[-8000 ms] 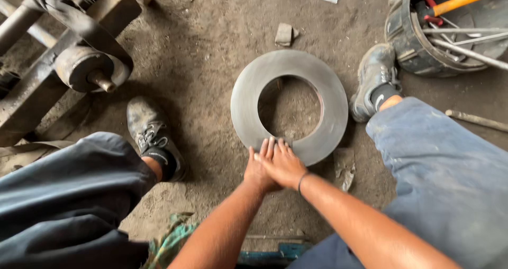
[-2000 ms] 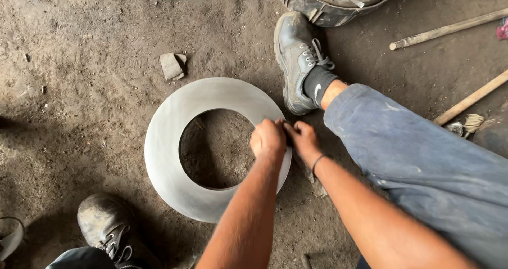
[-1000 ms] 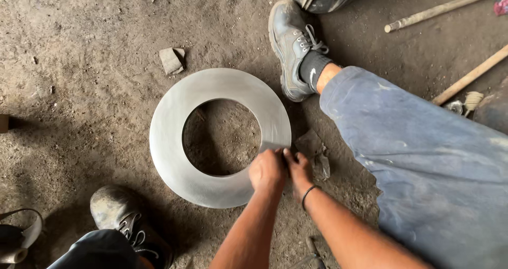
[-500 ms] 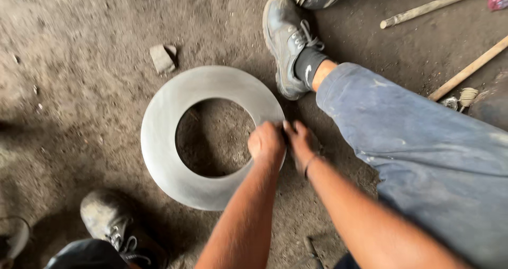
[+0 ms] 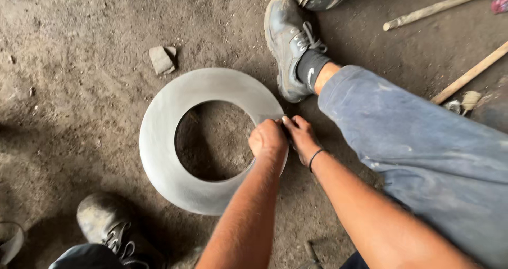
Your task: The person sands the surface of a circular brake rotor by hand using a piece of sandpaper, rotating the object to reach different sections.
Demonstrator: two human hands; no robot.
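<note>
A large flat grey metal ring (image 5: 169,158) lies on the dirt floor with bare earth showing through its hole. Both my hands meet on its right-hand band. My left hand (image 5: 268,139) is curled into a fist on top of the band, knuckles up. Beside it, my right hand (image 5: 300,135) presses its fingertips on the ring's outer edge; a thin dark band circles that wrist. A small pale patch (image 5: 269,118) shows just beyond the fingers; I cannot tell whether it is a separate piece.
My right leg in dusty blue trousers (image 5: 423,152) and black shoe (image 5: 288,41) flank the ring's right side; my left shoe (image 5: 106,224) sits at the lower left. A small stone chip (image 5: 161,59) lies above the ring. Wooden handles (image 5: 465,75) lie at the upper right.
A second ago my hands were at the ring's near-right edge; they have slid farther along the right band. Eight seconds ago both hands lay flat on the ring's near edge.
</note>
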